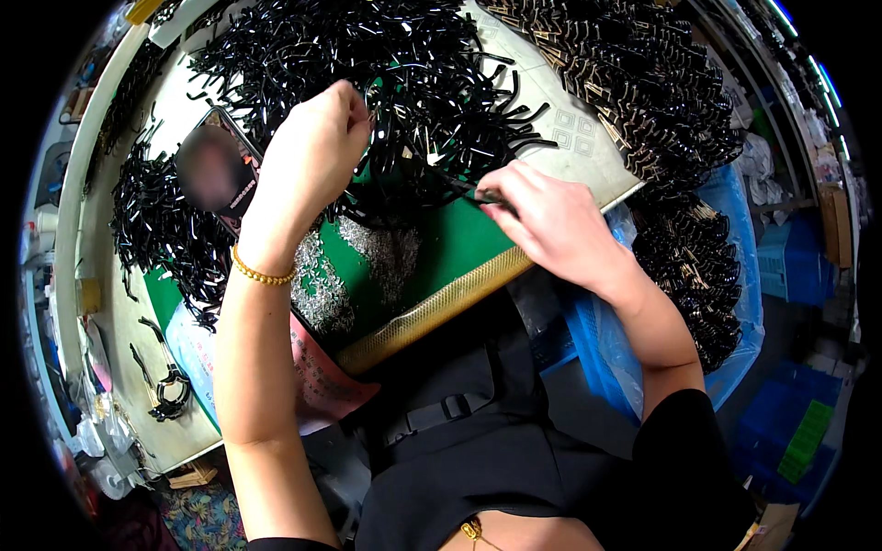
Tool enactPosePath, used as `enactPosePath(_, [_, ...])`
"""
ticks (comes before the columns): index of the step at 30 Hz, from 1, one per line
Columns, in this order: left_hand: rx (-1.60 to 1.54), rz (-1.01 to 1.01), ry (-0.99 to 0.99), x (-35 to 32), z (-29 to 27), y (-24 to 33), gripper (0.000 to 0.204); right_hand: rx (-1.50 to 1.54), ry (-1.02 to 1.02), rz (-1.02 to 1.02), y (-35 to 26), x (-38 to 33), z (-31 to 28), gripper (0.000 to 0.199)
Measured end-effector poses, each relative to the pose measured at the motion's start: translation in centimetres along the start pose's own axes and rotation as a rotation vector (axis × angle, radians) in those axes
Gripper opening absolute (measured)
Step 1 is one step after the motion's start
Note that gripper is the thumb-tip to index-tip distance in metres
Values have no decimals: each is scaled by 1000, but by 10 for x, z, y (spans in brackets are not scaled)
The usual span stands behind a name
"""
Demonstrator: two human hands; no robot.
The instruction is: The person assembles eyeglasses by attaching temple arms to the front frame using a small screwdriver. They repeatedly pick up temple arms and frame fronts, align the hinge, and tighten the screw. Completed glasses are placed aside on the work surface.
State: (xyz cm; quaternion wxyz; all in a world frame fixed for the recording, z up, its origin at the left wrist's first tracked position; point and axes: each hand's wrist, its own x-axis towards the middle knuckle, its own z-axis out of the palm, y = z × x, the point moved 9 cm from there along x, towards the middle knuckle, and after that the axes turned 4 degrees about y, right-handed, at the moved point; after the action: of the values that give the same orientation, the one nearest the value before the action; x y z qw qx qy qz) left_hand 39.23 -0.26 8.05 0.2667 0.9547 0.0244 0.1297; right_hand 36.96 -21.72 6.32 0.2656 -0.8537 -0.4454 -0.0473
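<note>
My left hand point(322, 138) is closed in a pinch above the green mat, at the near edge of a big heap of glossy black curved strips point(349, 46). What its fingertips hold, if anything, is too small to make out. My right hand point(551, 216) is closed too, thumb against fingers, with a dark slender strip point(485, 196) showing at its fingertips. Between and below the hands, tiny silvery metal pieces point(317, 285) lie scattered in two patches on the green mat point(459, 234).
A phone point(216, 170) leans among black strips on the left. Black pieces with gold-coloured ends point(634, 83) are heaped at the back right and fill a plastic-lined blue crate point(749, 340). A gold mesh-textured edge point(441, 308) borders the mat; a pink printed sheet point(326, 390) hangs nearby.
</note>
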Motion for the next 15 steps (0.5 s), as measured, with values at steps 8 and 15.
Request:
enactPosePath(8, [238,-13,-8,5,36,28,19,1060,-256,635,17,-18,30,26])
enactPosePath(15, [107,-30,-18,9,43,16,33,1252,-246,700,28,-24,45,25])
